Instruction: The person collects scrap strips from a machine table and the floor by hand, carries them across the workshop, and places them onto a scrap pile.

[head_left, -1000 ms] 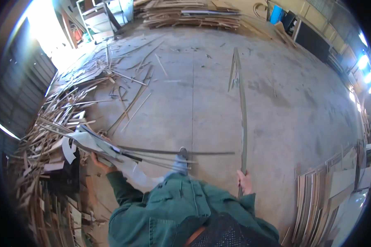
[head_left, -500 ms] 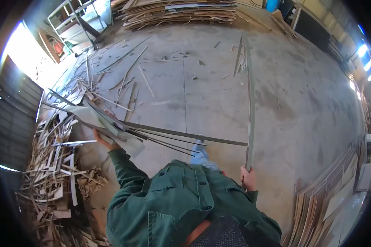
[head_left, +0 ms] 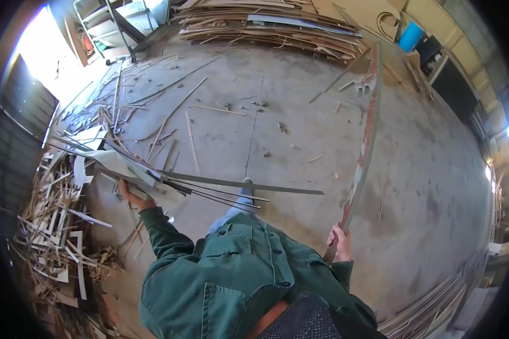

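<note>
My left hand [head_left: 134, 195] is closed around a bundle of scrap strips [head_left: 237, 183], long, thin and dark, mixed with bent pale sheet pieces [head_left: 119, 164]. The strips fan out to the right across the front of my body. On the other side, my right hand [head_left: 339, 242] grips the near end of a long, narrow strip [head_left: 370, 127], grey with reddish-brown patches. It reaches far forward above the floor and curves in the wide view. Its exact material is unclear.
A heap of scrap strips [head_left: 54, 226] lies at the left. Loose slats [head_left: 192, 141] and small bits are scattered over the concrete floor [head_left: 300, 135]. Stacked boards [head_left: 266, 28] stand at the back, near a wheeled rack [head_left: 116, 28] and a blue barrel [head_left: 411, 37]. More panels [head_left: 435, 305] lie front right.
My view has turned and moved forward. The long strip in my right hand has rolled, showing its reddish-brown face, and its far end swings right. The bundle stays in my left hand.
</note>
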Demonstrator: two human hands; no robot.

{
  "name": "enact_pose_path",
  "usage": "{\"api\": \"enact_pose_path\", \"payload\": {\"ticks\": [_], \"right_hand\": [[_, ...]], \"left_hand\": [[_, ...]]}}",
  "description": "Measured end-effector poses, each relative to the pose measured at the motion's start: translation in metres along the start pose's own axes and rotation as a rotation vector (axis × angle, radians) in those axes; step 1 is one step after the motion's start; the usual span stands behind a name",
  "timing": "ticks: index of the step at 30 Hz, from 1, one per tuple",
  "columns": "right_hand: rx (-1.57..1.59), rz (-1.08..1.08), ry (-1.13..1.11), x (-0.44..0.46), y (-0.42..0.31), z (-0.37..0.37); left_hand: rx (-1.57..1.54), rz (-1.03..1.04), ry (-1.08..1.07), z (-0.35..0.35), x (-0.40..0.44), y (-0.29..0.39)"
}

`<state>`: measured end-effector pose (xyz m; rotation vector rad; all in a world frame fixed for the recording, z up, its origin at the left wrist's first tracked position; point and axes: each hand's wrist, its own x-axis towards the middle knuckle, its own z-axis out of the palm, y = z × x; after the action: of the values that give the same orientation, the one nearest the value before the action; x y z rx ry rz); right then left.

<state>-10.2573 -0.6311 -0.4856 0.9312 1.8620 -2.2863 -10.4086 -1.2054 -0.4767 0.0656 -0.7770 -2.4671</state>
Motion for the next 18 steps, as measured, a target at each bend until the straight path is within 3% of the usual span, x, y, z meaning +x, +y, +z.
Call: {"api": "enact_pose_path", "payload": {"ticks": [6, 10, 15, 18], "right_hand": [[-0.047, 0.009, -0.018, 0.132, -0.05, 0.027], [0.027, -0.057, 0.046, 0.21, -0.1, 0.051], [0.019, -0.061, 0.022, 0.329, -0.145, 0.053], [0.07, 0.012, 0.028, 0.416, -0.185, 0.05]], "left_hand": [[-0.033, 0.036, 0.034, 0.041, 0.117, -0.109], [-0.04, -0.001, 0.09, 0.127, 0.196, -0.178], [-0.148, -0.046, -0.077, 0.182, 0.261, -0.274], [-0.176, -0.032, -0.034, 0.205, 0.289, -0.335]]}}
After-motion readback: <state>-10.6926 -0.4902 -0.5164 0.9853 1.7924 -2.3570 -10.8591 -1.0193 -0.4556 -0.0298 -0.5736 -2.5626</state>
